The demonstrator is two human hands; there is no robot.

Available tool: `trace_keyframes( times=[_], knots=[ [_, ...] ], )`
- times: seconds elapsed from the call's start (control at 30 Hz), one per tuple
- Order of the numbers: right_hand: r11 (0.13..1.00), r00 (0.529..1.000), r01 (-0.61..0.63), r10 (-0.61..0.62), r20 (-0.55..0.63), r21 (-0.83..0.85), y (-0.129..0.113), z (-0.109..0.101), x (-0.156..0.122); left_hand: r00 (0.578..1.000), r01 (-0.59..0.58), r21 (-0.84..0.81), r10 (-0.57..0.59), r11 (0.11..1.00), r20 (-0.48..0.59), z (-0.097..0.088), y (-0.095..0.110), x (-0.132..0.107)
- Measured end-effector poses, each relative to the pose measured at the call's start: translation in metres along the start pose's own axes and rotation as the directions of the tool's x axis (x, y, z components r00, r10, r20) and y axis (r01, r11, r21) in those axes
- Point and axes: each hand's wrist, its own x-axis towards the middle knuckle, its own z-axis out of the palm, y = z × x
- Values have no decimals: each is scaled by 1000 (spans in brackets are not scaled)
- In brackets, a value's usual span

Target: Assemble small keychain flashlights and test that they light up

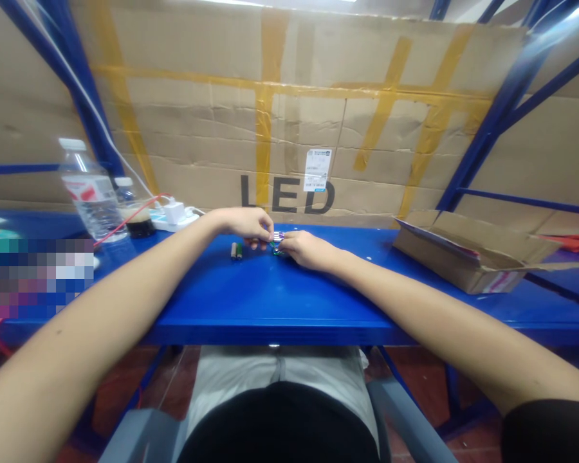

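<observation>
Above the blue table, my left hand point(251, 225) has its fingers curled and pinched together, close to a small green piece point(275, 248). My right hand point(309, 249) is closed at the same spot, its fingertips against the green piece. What either hand grips is too small to make out. Just behind the fingertips shows a small purple-and-white item point(278, 236), partly covered by the hands. Two short cylinders that look like batteries point(236, 251) stand or lie side by side below my left hand.
On the left are a water bottle point(89, 193), a smaller bottle with dark liquid point(137, 218) and a white power strip with a plug point(174, 213). An open cardboard box point(458, 257) sits right on the blue table point(270, 302). A large carton point(212, 141) stands behind.
</observation>
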Motion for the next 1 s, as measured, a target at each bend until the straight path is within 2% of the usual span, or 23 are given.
trace_keyframes(
  times=[0.23,0.43,0.53,0.63,0.73,0.83,0.9,1.0],
  knots=[
    [997,1000,-2,4,22,-78,-5,-2,1,996,-64,154,72,986,-47,3,0,4],
    [992,999,-22,27,39,-122,-5,-2,2,970,-74,400,160,914,-185,10,4,9],
    [990,997,-71,75,25,-123,-4,-3,2,970,-56,404,146,913,-196,10,5,8],
    [985,984,-166,164,-63,-34,-1,-6,2,974,-39,337,112,941,-197,4,1,7],
    [961,941,-237,263,-214,141,3,-13,3,964,-73,208,123,975,-237,-5,-5,7],
    [903,859,-304,397,-324,302,10,-20,4,940,-129,101,154,986,-304,-12,-10,9],
    [860,811,-354,478,-338,367,15,-23,5,931,-142,70,157,987,-329,-13,-14,11],
    [834,787,-395,524,-327,384,25,-23,5,926,-127,77,146,989,-347,-13,-21,15]
  ],
)
